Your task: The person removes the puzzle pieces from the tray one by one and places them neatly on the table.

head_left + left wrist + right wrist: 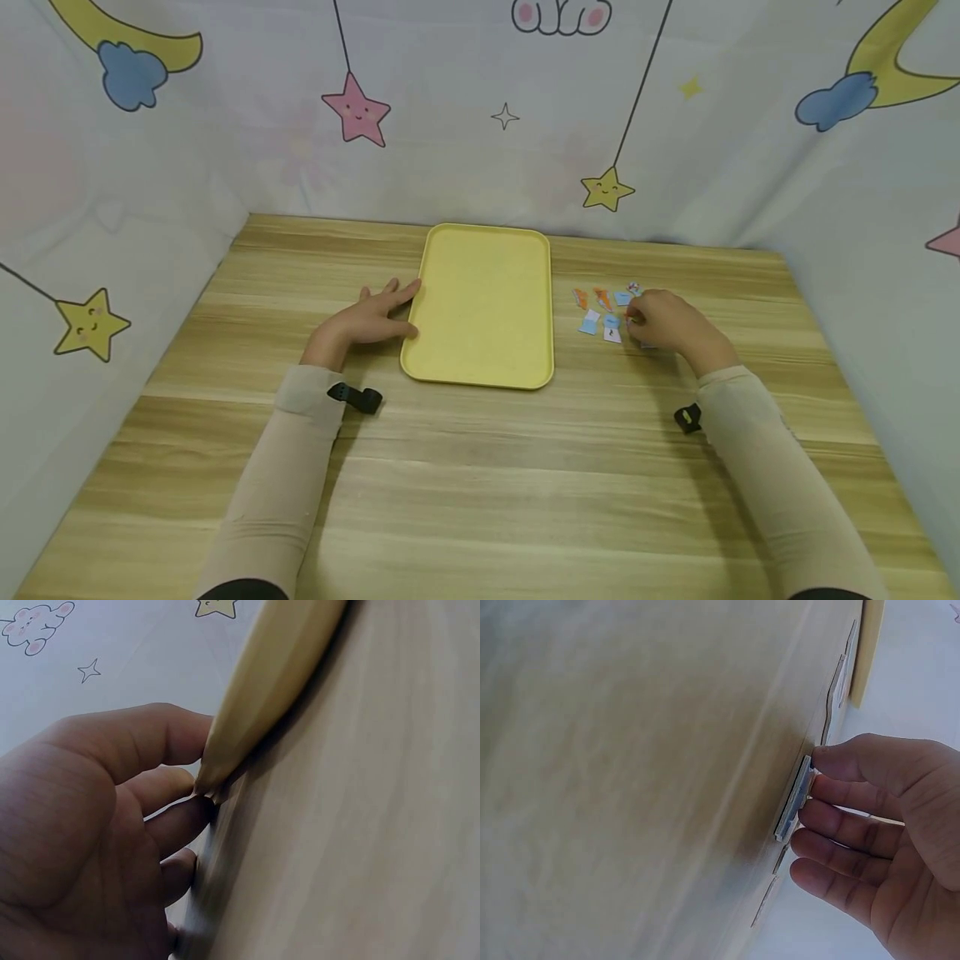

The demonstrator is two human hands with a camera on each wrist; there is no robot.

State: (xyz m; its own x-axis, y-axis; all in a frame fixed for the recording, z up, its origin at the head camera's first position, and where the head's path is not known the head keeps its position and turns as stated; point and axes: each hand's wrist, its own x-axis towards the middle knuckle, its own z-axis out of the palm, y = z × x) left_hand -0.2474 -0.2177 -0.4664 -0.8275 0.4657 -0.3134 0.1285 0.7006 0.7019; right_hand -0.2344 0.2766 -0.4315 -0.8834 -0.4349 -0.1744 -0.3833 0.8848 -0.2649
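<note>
A yellow rectangular tray (pixel 483 304) lies in the middle of the table in the head view. At its left edge, my left hand (pixel 367 321) spreads its fingers and touches the rim with thumb and fingertips; the left wrist view shows them against the tray's side (pixel 277 667). To the right of the tray lie several small flat picture pieces (pixel 589 322), some blue and white, some orange. Over the right part of this group, my right hand (pixel 671 325) pinches a flat piece (pixel 795 799) by its edges, low at the tabletop. The hand hides some pieces in the head view.
The wood-grain table (pixel 480 483) runs back to a white cloth backdrop (pixel 450 158) printed with stars and moons. Cloth walls also flank the left and right sides. A dark strap (pixel 356 397) sits at the left wrist, and a black device (pixel 687 418) at the right.
</note>
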